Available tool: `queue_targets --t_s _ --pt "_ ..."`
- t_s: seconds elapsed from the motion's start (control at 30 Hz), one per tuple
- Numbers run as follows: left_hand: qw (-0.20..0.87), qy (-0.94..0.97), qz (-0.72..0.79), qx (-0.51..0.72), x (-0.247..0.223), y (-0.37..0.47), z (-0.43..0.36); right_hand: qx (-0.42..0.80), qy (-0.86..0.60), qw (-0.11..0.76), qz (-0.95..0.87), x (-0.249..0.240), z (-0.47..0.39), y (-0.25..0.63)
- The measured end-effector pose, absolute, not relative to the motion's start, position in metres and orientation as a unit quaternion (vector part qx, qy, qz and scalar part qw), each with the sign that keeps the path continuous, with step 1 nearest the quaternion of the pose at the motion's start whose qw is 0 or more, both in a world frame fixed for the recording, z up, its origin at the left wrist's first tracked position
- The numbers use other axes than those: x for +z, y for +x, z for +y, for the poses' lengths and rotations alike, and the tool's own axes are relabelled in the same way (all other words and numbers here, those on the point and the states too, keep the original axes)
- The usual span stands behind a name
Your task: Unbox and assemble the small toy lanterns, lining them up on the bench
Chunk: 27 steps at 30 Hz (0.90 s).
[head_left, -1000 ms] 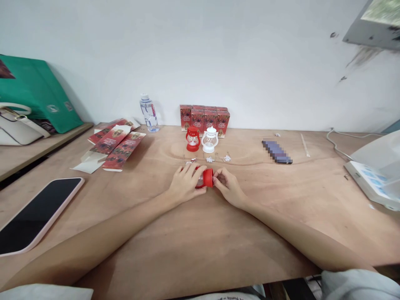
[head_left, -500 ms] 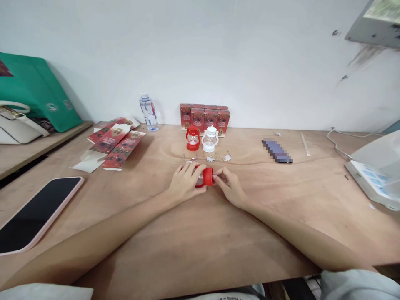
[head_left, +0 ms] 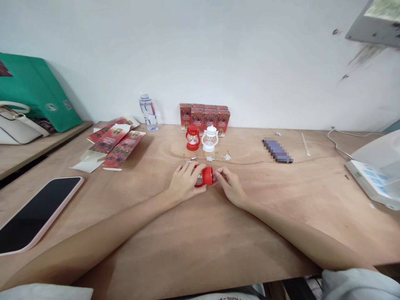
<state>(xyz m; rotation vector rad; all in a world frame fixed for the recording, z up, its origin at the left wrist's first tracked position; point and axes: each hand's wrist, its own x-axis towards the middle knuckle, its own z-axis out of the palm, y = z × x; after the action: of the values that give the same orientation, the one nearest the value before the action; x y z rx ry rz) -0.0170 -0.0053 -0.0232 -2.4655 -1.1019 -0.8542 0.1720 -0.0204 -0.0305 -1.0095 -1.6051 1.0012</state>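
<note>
A red lantern [head_left: 207, 176] with a clear middle lies on its side in my left hand [head_left: 184, 181], its base facing right. The fingers of that hand wrap over it. At the base, my right hand [head_left: 230, 186] has its thumb and fingertips pinched together; whatever is between them is too small to make out. Behind the hands stand another red lantern [head_left: 193, 138] and a white lantern [head_left: 210, 139], both upright. Small white pieces [head_left: 227, 157] and thin metal bits lie in front of them.
Red boxes [head_left: 210, 118] stand against the wall, with a water bottle [head_left: 149, 111] to their left. Flattened red cartons [head_left: 121, 150] and a large phone [head_left: 40, 212] lie at left. A blurred dark object [head_left: 277, 150] and a white device [head_left: 373, 183] are at right.
My right fingertips have shifted slightly away from the lantern's base, opening a small gap. My left hand and the lantern have hardly moved.
</note>
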Motion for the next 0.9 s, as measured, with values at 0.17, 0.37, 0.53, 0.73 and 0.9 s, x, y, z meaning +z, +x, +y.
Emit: queue_targets --t_s 0.17,0.37,0.53,0.73,0.9 --pt "0.197 -0.854 -0.371 -0.308 -0.021 -0.017 -0.007 0.491 -0.434 0.526 -0.541 -0.029 -0.020 0.167" --pt "0.300 -0.823 -0.347 -0.336 -0.019 -0.015 -0.009 0.605 -0.428 0.536 -0.406 -0.024 -0.026 0.159" --pt "0.374 -0.784 -0.328 -0.371 -0.021 -0.013 -0.007 0.695 -0.370 0.518 -0.334 -0.020 -0.037 0.152" --pt "0.469 -0.768 -0.233 -0.368 -0.014 -0.012 -0.009 0.750 -0.339 0.491 -0.285 -0.023 -0.034 0.153" --pt "0.445 -0.797 -0.207 -0.353 -0.017 -0.012 -0.013 0.752 -0.345 0.464 -0.317 -0.026 -0.031 0.154"
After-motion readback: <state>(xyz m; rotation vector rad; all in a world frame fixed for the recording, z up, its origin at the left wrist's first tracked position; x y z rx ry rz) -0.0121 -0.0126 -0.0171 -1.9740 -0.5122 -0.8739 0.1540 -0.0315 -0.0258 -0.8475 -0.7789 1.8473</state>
